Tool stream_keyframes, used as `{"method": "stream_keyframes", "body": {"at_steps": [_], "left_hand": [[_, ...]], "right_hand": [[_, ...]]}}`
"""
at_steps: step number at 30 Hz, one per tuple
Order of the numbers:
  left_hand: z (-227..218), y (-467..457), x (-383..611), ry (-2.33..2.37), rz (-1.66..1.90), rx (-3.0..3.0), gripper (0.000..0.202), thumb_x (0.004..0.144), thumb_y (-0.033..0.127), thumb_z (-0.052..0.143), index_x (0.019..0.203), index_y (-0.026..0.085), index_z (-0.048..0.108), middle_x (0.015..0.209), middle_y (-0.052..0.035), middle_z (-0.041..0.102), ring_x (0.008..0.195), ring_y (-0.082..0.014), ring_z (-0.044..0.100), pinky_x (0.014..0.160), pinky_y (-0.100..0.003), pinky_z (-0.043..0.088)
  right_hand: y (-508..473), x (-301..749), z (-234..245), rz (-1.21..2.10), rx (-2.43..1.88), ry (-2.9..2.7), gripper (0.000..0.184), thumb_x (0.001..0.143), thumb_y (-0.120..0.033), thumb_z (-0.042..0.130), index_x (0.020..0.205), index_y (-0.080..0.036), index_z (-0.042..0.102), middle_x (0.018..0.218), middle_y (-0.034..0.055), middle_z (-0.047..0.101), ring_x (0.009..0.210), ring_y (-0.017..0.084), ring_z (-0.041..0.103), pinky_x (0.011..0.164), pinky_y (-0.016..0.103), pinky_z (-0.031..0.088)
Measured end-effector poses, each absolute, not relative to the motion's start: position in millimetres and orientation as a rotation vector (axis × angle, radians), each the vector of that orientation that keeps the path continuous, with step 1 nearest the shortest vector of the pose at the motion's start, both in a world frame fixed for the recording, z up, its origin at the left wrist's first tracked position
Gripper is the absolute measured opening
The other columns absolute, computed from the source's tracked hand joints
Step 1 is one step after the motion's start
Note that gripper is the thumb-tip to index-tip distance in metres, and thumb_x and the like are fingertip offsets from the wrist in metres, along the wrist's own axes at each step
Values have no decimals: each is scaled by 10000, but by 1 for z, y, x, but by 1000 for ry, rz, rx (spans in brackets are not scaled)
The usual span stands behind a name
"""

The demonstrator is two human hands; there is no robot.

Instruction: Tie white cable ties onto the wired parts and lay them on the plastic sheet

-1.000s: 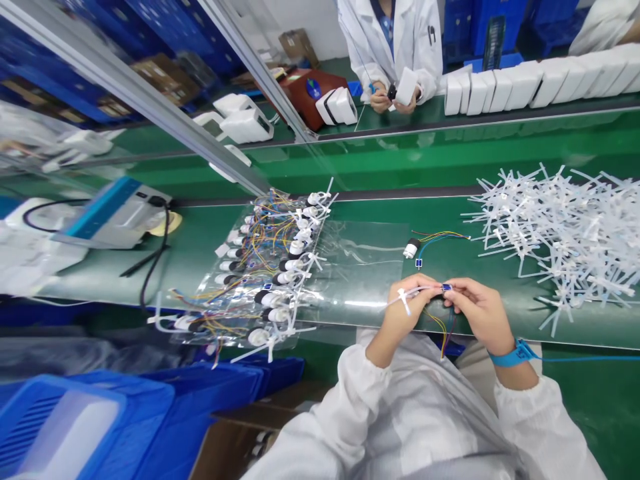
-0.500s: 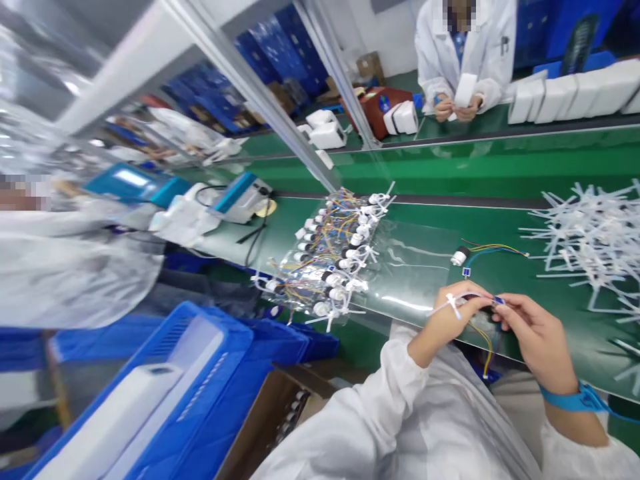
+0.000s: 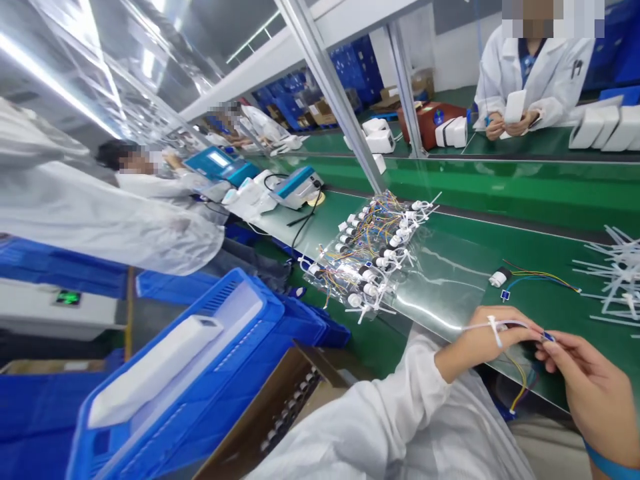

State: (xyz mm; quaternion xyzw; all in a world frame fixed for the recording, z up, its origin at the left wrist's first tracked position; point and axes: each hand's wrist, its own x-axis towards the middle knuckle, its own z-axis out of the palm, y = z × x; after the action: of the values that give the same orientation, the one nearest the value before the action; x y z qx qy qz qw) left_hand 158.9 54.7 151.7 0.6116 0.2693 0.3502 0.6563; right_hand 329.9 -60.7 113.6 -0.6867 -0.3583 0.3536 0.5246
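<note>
My left hand [image 3: 493,343] is closed around a wired part whose body is mostly hidden by the fingers. A white tube [image 3: 515,323] with a white cable tie [image 3: 494,331] lies over this hand, and yellow wires [image 3: 523,375] hang below it to a small white connector. My right hand [image 3: 593,380] meets the left fingertips and pinches a small blue piece [image 3: 549,337]. Just beyond the hands, a small white-and-black motor [image 3: 500,277] with coloured wires and a blue square tab [image 3: 505,295] lies on the green bench.
Several wired motors with tied tubes [image 3: 370,253] lie on clear plastic to the left. White tubes [image 3: 620,280] are heaped at the right. Blue crates [image 3: 175,373] and an open carton [image 3: 270,413] stand below the bench edge. Across the bench, a co-worker [image 3: 535,80] holds a white part.
My view has swung left and up, so the bench and hands appear farther right and lower. Both hands keep nearly the same grip, fingertips together at the blue piece.
</note>
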Motion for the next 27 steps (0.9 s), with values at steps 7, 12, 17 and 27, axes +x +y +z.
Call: {"method": "stream_keyframes", "body": {"at_steps": [7,12,17,27], "left_hand": [[157,55,156,629,814,1443,185,986,374,827,992,195,875,1045,-96,841,995,-237,775,935,-331,606],[153,55,157,676,802,1412,268,955,438,853,1013,177,870,1044,-111,840,947,-239,774,867,-323,601],[159,55,157,684,841,1472,126,956,294,805,925,179,846,965,-92,838,944,-231,773,885,-312,588],[151,52,159,697,837,1477,271,967,430,815,851,189,851,901,-98,835,879,-238,784,864,-336,613]], "right_hand": [[-59,328,118,825,-1668,-888,423,939,-608,825,1151,-241,819,982,93,813,832,265,729,738,352,608],[-55,327,121,883,-1568,-872,371,963,-577,823,1102,-233,806,881,73,786,751,221,698,702,314,606],[-48,320,134,915,-1474,-879,392,950,-598,829,1030,-215,809,803,62,759,685,199,680,638,297,598],[-47,319,139,980,-1416,-840,433,914,-620,855,1018,-201,821,772,59,750,670,198,673,624,311,583]]}}
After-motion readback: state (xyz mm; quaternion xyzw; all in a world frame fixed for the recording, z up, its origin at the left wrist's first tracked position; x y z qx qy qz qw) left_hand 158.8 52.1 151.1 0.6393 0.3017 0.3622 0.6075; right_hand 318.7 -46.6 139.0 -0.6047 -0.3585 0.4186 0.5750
